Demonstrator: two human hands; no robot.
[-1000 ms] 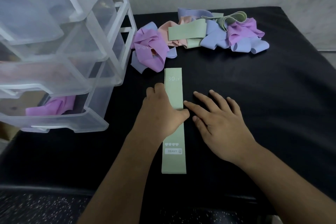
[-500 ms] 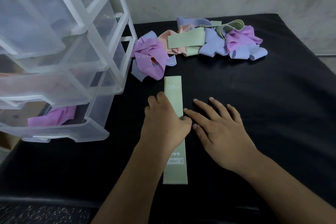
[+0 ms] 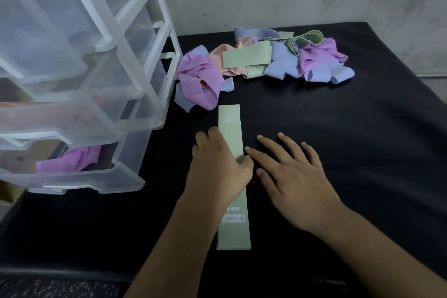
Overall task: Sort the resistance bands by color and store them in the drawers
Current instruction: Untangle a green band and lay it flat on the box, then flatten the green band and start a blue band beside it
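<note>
A long green band (image 3: 231, 126) lies flat on the black table (image 3: 350, 140), pointing away from the person. The left hand (image 3: 217, 164) sits on its middle. Its fingers bend over the left edge, and I cannot tell if it pinches or just presses. The right hand (image 3: 295, 176) lies flat just beside the band, fingers spread, first finger by the left thumb.

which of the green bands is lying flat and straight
The long green band printed 30 LB and HEAVY, under the left hand. The other green bands lie folded or curled in the pile at the back.
</note>
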